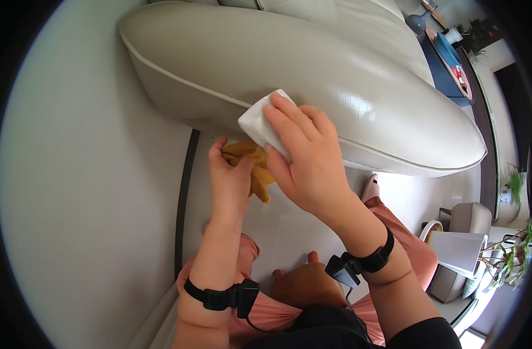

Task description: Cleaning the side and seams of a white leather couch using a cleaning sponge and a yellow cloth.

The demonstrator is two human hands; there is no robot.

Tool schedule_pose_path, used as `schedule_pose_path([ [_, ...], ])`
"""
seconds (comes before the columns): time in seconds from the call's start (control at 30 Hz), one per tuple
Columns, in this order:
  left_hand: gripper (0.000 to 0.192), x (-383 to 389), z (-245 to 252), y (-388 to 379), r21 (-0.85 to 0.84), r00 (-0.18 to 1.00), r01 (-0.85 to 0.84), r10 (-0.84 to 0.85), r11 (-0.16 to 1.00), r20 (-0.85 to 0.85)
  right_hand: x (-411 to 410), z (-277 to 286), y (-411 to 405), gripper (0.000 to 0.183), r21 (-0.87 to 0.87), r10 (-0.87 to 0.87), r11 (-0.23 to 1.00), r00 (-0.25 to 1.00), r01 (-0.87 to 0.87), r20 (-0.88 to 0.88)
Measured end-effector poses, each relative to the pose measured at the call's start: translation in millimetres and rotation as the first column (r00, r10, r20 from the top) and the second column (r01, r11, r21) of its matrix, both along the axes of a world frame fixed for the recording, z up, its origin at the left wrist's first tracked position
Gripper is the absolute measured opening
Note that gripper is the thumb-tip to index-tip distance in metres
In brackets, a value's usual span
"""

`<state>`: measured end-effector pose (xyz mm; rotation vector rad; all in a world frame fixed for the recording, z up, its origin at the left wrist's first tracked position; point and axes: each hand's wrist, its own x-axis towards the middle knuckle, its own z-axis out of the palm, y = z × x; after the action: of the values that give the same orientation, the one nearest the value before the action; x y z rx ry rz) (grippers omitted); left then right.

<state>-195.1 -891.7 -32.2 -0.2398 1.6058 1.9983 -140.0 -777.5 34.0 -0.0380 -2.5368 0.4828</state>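
My right hand presses a white sponge block against the piped seam of a cream leather sofa arm. The fingers lie along the block's upper face, with the thumb at its lower edge. Just below and to the left, my left hand grips a mustard-yellow cloth, bunched between thumb and fingers. Part of the cloth is hidden behind the fingers. A bright shine of light lies on the leather right of the sponge.
A pale wall rises on the left, with a dark skirting strip at its foot. Under me stands a brown stool. Beyond the sofa is a blue cabinet with things on top; a grey footstool and plant stand right.
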Motion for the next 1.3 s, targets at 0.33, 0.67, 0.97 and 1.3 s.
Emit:
schedule_pose_path([
  [0.33, 0.062, 7, 8, 1, 0.063, 1.000, 0.009, -0.011, 0.998, 0.019, 11, 3, 27, 0.047, -0.096, 0.162, 0.982, 0.987, -0.163, -0.012],
  [0.67, 0.060, 9, 3, -3, 0.034, 0.998, 0.042, -0.044, 0.999, 0.056, 21, -1, 37, 0.044, -0.098, 0.110, 0.990, 0.992, -0.104, 0.059],
  [0.97, 0.058, 6, 7, -4, 0.023, 1.000, 0.002, -0.002, 1.000, -0.002, 45, -2, 48, 0.049, -0.009, 0.079, 0.997, 0.992, -0.079, 0.097],
  [1.3, 0.057, 6, 8, -5, -0.005, 1.000, 0.017, -0.017, 1.000, 0.001, 40, 6, 46, 0.048, -0.024, 0.037, 0.999, 0.985, -0.033, 0.170],
])
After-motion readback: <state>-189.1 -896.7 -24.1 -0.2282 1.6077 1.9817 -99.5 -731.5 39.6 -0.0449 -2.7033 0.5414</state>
